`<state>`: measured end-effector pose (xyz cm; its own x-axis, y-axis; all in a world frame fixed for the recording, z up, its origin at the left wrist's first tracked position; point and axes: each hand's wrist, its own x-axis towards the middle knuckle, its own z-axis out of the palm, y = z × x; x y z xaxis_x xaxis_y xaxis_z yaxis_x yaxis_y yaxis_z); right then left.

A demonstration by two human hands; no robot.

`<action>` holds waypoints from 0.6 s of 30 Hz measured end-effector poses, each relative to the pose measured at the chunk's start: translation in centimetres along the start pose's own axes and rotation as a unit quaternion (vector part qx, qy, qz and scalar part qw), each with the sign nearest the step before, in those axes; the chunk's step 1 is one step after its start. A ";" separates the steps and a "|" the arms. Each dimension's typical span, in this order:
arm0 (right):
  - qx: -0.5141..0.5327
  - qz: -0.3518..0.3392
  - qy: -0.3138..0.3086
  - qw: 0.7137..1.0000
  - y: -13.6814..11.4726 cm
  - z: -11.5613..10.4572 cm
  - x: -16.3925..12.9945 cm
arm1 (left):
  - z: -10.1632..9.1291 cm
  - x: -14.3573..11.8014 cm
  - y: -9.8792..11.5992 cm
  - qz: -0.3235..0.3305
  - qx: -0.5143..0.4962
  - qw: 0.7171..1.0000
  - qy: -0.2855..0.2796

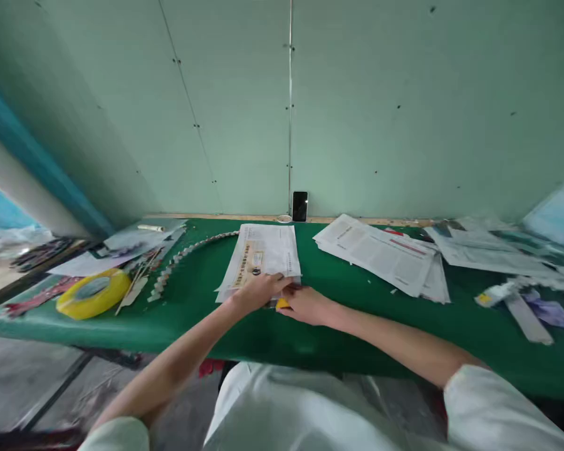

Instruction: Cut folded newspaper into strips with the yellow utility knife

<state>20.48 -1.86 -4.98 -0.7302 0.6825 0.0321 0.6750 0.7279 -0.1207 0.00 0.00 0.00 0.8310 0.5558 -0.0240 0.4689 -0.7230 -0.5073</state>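
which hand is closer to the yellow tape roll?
Left. The left hand lies on the newspaper, right of the tape roll; the right hand is farther right.

Folded newspaper: white, printed, lying flat on green table, long side running away from the viewer. Near edge is under the left hand. Small yellow object partly hidden under the right hand, just at that edge; kind unclear.

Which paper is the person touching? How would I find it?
Look at the green table by the pale wall. Near its front middle, both hands meet on a folded newspaper; the left hand presses its near edge. Unlike the spread papers to the right, it lies straight below the black phone.
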 end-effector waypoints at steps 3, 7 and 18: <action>-0.006 -0.007 0.022 1.000 0.5 0.3 0.0 | 0.3 0.1 -0.1 0.007 -0.012 1.000 0.023; -0.016 -0.064 0.042 0.997 0.8 0.9 -0.4 | 1.0 0.0 -0.4 0.023 -0.031 0.998 0.054; -0.008 -0.033 0.028 0.999 1.0 1.1 0.3 | 2.1 -0.1 -0.1 0.034 -0.046 0.997 0.055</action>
<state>20.80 -1.04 -6.17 -0.7661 0.6358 0.0940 0.6282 0.7716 -0.0999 -0.80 0.85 -1.74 0.8870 0.4598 0.0415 0.4319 -0.7947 -0.4265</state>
